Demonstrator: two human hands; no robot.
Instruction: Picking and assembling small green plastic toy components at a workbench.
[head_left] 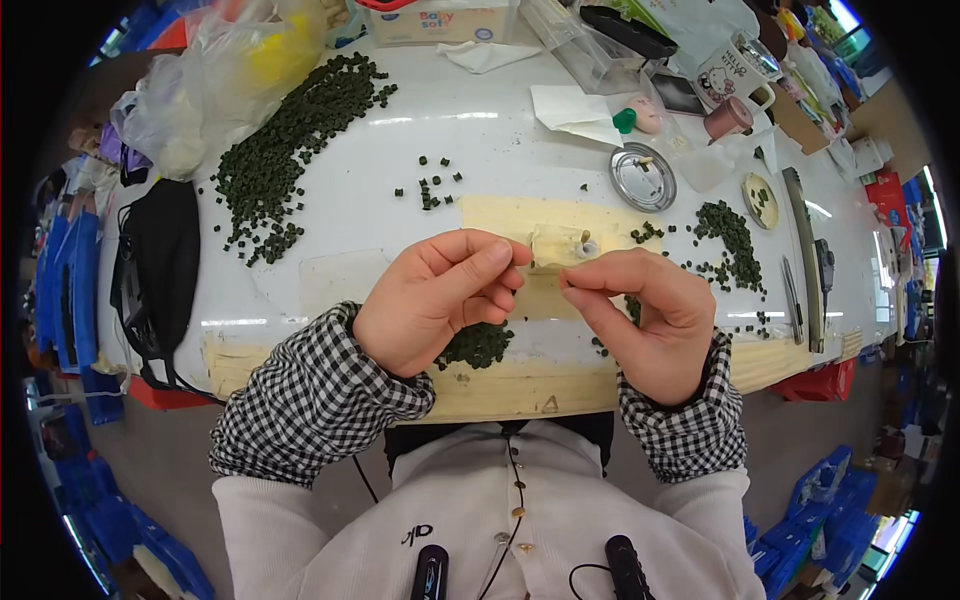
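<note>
My left hand is closed in a pinch above the near middle of the table, thumb against the bent forefinger. Whatever it may hold is hidden. Facing it, my right hand pinches at the thumb and forefinger tips; a tiny dark speck shows there, too small to name. Just beyond the fingertips, a pale block-like fixture with a small upright peg sits on yellowish tape. Below my left hand lies a pile of small dark green parts, partly covered by the hand.
A large heap of dark green parts spreads at the left, with a smaller heap at the right. A round metal lid, tweezers and a metal bar lie right. A black face mask rests at the left edge.
</note>
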